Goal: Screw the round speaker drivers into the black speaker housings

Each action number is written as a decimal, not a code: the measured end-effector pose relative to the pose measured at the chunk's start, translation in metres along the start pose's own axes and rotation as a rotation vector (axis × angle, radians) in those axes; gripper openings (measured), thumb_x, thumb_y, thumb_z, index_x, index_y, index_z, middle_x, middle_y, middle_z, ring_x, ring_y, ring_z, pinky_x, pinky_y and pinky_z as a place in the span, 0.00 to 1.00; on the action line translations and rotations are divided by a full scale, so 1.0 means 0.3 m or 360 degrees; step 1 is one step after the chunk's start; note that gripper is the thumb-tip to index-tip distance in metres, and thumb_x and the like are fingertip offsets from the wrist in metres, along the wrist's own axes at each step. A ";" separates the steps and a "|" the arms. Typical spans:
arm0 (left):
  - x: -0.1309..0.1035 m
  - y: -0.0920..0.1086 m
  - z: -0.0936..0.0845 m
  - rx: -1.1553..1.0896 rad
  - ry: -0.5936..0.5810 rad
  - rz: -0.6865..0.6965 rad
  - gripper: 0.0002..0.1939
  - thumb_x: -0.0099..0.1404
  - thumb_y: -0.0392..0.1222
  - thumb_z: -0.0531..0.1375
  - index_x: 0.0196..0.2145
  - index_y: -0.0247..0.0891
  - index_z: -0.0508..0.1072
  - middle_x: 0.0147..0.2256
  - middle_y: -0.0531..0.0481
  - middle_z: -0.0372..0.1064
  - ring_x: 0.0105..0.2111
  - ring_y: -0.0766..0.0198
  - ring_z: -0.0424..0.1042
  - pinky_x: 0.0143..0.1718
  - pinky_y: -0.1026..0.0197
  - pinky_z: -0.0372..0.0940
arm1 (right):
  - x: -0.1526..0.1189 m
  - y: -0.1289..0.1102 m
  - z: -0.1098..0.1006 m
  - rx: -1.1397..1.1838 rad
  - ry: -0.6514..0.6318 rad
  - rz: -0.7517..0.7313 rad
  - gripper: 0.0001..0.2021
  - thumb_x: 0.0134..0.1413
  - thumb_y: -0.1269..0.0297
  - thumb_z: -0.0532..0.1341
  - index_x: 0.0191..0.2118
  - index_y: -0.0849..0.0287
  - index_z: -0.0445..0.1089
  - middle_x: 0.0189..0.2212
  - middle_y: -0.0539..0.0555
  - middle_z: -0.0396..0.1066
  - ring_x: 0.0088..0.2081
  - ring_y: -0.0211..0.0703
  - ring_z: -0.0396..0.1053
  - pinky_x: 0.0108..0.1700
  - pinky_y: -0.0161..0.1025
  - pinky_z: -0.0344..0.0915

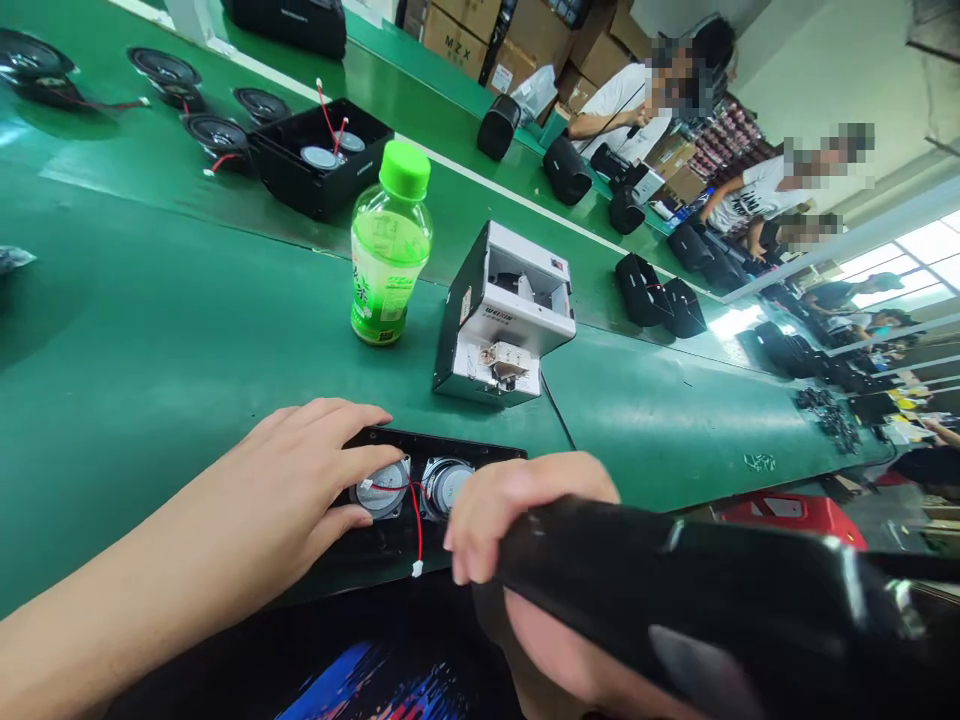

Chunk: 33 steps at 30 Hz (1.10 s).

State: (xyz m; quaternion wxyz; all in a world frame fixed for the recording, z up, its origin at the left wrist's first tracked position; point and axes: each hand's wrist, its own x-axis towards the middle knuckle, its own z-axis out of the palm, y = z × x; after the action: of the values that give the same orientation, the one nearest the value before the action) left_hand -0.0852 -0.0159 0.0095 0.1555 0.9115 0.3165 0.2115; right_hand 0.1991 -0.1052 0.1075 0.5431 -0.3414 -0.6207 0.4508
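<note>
My left hand [315,475] rests over the left end of a black speaker panel [450,440] on the table in front of me. Its forefinger and thumb lie around a small round speaker driver [390,492]; another finger reaches the panel's far edge. A second speaker driver [448,488] sits to the right, partly covered by my right hand [525,510]. Red and black wires [417,530] with a white plug run between the drivers. My right hand is closed around a long, glossy black object [690,560], very near the camera and blurred; its kind and working end do not show.
Beyond the panel stand a green-capped drink bottle [391,245] and a white-and-black desktop machine [510,320]. A black speaker box [319,160] with loose drivers lies farther left. Across the green table [225,330], people work beside several black speaker boxes. A red object [795,515] is at the right.
</note>
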 end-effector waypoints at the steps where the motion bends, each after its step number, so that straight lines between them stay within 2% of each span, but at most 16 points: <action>1: -0.006 -0.003 0.008 0.0008 0.0029 0.0003 0.26 0.75 0.42 0.70 0.66 0.62 0.89 0.70 0.45 0.87 0.66 0.33 0.87 0.63 0.30 0.83 | 0.006 -0.038 -0.014 -0.0009 0.0141 0.0004 0.15 0.96 0.50 0.62 0.70 0.37 0.85 0.31 0.48 0.84 0.32 0.48 0.85 0.41 0.46 0.87; 3: -0.022 -0.015 0.032 0.0030 0.0103 -0.0004 0.27 0.75 0.41 0.69 0.66 0.64 0.89 0.70 0.47 0.87 0.65 0.36 0.88 0.62 0.31 0.83 | 0.038 -0.108 -0.059 0.0012 0.0310 -0.0139 0.19 0.96 0.43 0.61 0.74 0.36 0.85 0.30 0.46 0.80 0.29 0.48 0.82 0.40 0.48 0.88; 6: -0.050 -0.045 0.075 0.0068 0.0147 -0.0023 0.28 0.77 0.42 0.66 0.68 0.68 0.87 0.74 0.51 0.84 0.66 0.37 0.87 0.63 0.30 0.83 | 0.155 -0.141 -0.139 0.0008 0.0472 -0.0388 0.28 0.89 0.27 0.62 0.66 0.40 0.90 0.29 0.46 0.79 0.26 0.46 0.79 0.35 0.47 0.86; 8: -0.069 -0.066 0.098 0.0082 0.0123 -0.0029 0.27 0.79 0.44 0.66 0.70 0.68 0.86 0.77 0.51 0.82 0.68 0.38 0.86 0.66 0.30 0.82 | 0.261 -0.099 -0.180 -0.0061 0.0557 -0.0501 0.33 0.82 0.19 0.64 0.58 0.42 0.89 0.29 0.45 0.78 0.25 0.43 0.77 0.30 0.43 0.80; 10: -0.086 -0.085 0.114 0.0082 0.0095 -0.0061 0.26 0.80 0.46 0.67 0.71 0.66 0.85 0.79 0.51 0.81 0.72 0.38 0.85 0.69 0.30 0.82 | 0.355 -0.030 -0.201 -0.0109 0.0566 -0.0654 0.33 0.73 0.16 0.71 0.50 0.44 0.86 0.26 0.43 0.76 0.22 0.40 0.74 0.26 0.38 0.73; 11: -0.094 -0.092 0.119 0.0077 0.0079 -0.0084 0.27 0.80 0.47 0.68 0.72 0.65 0.85 0.80 0.50 0.80 0.73 0.37 0.84 0.72 0.29 0.81 | 0.389 0.003 -0.203 -0.0125 0.0541 -0.0689 0.33 0.70 0.16 0.74 0.48 0.44 0.84 0.25 0.42 0.76 0.21 0.39 0.72 0.24 0.37 0.71; 13: -0.107 -0.102 0.127 0.0053 0.0062 -0.0117 0.28 0.79 0.50 0.71 0.74 0.64 0.84 0.81 0.49 0.79 0.76 0.34 0.82 0.75 0.27 0.80 | 0.430 0.050 -0.199 -0.0145 0.0506 -0.0644 0.36 0.67 0.13 0.74 0.47 0.44 0.82 0.25 0.42 0.75 0.19 0.40 0.71 0.21 0.38 0.70; 15: -0.111 -0.106 0.131 0.0030 0.0055 -0.0123 0.30 0.78 0.53 0.73 0.74 0.64 0.83 0.82 0.48 0.79 0.76 0.32 0.82 0.75 0.26 0.80 | 0.440 0.069 -0.191 -0.0154 0.0507 -0.0537 0.41 0.67 0.07 0.67 0.47 0.45 0.82 0.24 0.43 0.74 0.18 0.42 0.69 0.20 0.41 0.68; 17: -0.106 -0.104 0.130 0.0029 0.0066 -0.0104 0.28 0.78 0.53 0.73 0.73 0.64 0.84 0.81 0.47 0.79 0.74 0.32 0.84 0.73 0.26 0.81 | 0.438 0.072 -0.191 -0.0136 0.0536 -0.0459 0.43 0.65 0.05 0.65 0.50 0.45 0.82 0.24 0.43 0.75 0.18 0.43 0.69 0.20 0.42 0.68; 19: -0.095 -0.094 0.125 0.0049 0.0060 -0.0095 0.26 0.79 0.53 0.72 0.71 0.63 0.85 0.81 0.47 0.80 0.72 0.33 0.85 0.72 0.27 0.82 | 0.433 0.075 -0.199 -0.0082 0.0573 -0.0403 0.40 0.70 0.09 0.67 0.53 0.45 0.83 0.23 0.43 0.76 0.19 0.44 0.70 0.22 0.43 0.71; 24: -0.067 -0.058 0.092 0.0077 0.0084 -0.0074 0.23 0.76 0.48 0.73 0.67 0.62 0.87 0.77 0.48 0.83 0.69 0.35 0.87 0.66 0.30 0.84 | 0.365 0.047 -0.207 0.0141 0.0655 -0.0422 0.32 0.81 0.22 0.67 0.55 0.48 0.87 0.23 0.42 0.74 0.17 0.40 0.68 0.20 0.37 0.68; 26: -0.059 -0.048 0.078 0.0090 0.0092 -0.0065 0.25 0.74 0.46 0.73 0.66 0.62 0.87 0.76 0.49 0.84 0.68 0.35 0.87 0.66 0.29 0.84 | 0.315 0.001 -0.197 0.0168 0.0603 -0.0322 0.30 0.82 0.23 0.69 0.56 0.47 0.88 0.25 0.44 0.77 0.21 0.40 0.73 0.25 0.37 0.76; 29: -0.046 -0.042 0.064 0.0091 0.0085 -0.0056 0.26 0.73 0.44 0.73 0.66 0.64 0.87 0.76 0.51 0.84 0.68 0.36 0.87 0.64 0.31 0.84 | 0.262 -0.045 -0.163 0.0275 0.0403 -0.0179 0.29 0.80 0.24 0.73 0.58 0.45 0.88 0.28 0.45 0.82 0.25 0.43 0.80 0.32 0.41 0.85; 31: -0.036 -0.040 0.058 0.0083 0.0094 -0.0046 0.26 0.73 0.43 0.72 0.65 0.64 0.87 0.74 0.51 0.85 0.66 0.37 0.88 0.62 0.32 0.84 | 0.255 -0.028 -0.123 0.0404 0.0321 -0.0113 0.30 0.76 0.22 0.74 0.59 0.44 0.87 0.29 0.46 0.84 0.26 0.45 0.82 0.33 0.43 0.86; 33: -0.030 -0.037 0.056 0.0079 0.0115 -0.0030 0.24 0.73 0.43 0.71 0.64 0.62 0.86 0.72 0.50 0.86 0.64 0.39 0.89 0.60 0.34 0.84 | 0.265 0.020 -0.077 0.0513 0.0284 -0.0057 0.34 0.72 0.18 0.75 0.58 0.45 0.86 0.28 0.45 0.83 0.24 0.44 0.80 0.32 0.42 0.85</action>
State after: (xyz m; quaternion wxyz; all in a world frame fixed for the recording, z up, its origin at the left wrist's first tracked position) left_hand -0.0891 -0.0158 -0.0122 0.1233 0.9038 0.3358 0.2349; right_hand 0.2074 -0.0262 0.1312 0.6517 -0.2774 -0.4958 0.5026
